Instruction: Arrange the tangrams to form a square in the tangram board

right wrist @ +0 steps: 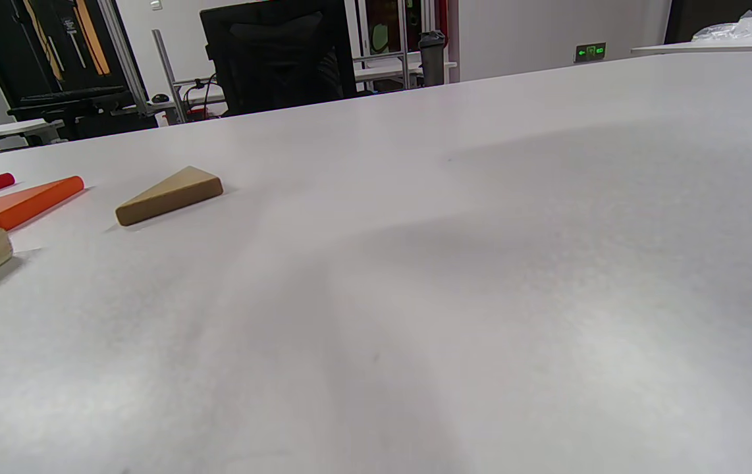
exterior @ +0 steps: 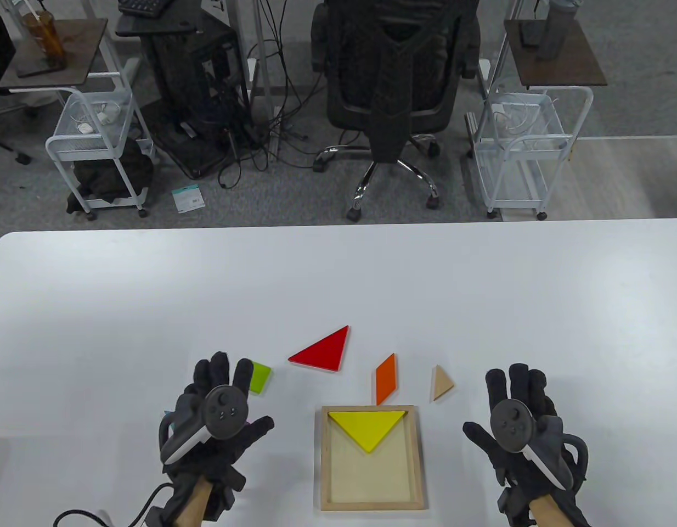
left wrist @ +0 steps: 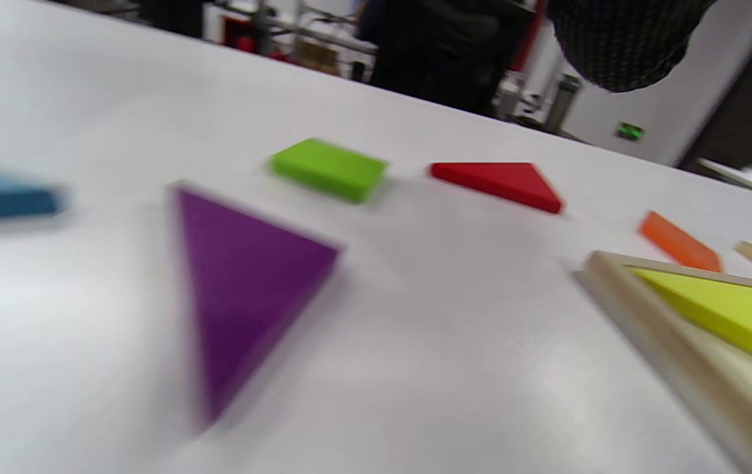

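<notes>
While only the yellow triangle sits in the tangram board, filling its far half with the apex pointing toward the person, the task looks barely begun. Both hands are spread, fingers straight, holding nothing: left hand to the board's left, right hand to its right, well apart. Loose pieces on the desk: red triangle beyond the board and slightly left, green square just beside the left fingertips, orange parallelogram nearly touching the board's far edge, long axis running away from the person, tan small triangle far-right of the board. Left wrist view adds a purple triangle and a blue piece close under the left hand, blurred. Likely next piece is the red large triangle; it lies forward and right of the left hand, the nearer one, hypotenuse slanting up-right, so it probably needs turning to mate with the yellow.
</notes>
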### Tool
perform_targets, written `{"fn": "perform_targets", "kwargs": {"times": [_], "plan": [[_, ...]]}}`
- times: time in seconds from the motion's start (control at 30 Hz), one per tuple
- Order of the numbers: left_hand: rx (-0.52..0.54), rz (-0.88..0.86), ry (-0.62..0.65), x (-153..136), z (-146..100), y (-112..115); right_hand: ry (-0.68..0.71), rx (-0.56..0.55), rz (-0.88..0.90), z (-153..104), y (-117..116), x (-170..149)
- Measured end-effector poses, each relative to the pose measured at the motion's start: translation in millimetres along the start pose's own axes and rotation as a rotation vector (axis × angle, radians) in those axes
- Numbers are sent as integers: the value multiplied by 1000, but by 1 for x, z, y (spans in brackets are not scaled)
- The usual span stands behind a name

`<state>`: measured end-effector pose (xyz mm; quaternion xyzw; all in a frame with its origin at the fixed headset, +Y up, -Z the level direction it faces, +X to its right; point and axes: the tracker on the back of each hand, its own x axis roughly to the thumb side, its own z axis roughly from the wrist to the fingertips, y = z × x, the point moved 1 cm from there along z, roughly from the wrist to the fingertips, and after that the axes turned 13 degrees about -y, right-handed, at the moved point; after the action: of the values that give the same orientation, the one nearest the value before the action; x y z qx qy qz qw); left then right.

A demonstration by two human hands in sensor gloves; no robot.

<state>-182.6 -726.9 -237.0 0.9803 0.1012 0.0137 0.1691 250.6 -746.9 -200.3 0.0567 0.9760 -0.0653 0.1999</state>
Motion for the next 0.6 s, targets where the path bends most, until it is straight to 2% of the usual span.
{"fn": "perform_targets", "kwargs": {"times": [0.13,0.2,0.27,0.4,0.6], "plan": [[-17,136,111,59,37,-4,-5,14,-2,1,-2,-1],[-95,259,124,86,66,3,-4,20,-6,1,-3,-2],[-173,329,115,101,89,11,-5,24,-9,1,-3,-2],[-316,416,58,116,127,24,-7,36,-1,1,-2,-2],[-461,529,-88,111,155,32,-20,52,23,5,0,-7]]}}
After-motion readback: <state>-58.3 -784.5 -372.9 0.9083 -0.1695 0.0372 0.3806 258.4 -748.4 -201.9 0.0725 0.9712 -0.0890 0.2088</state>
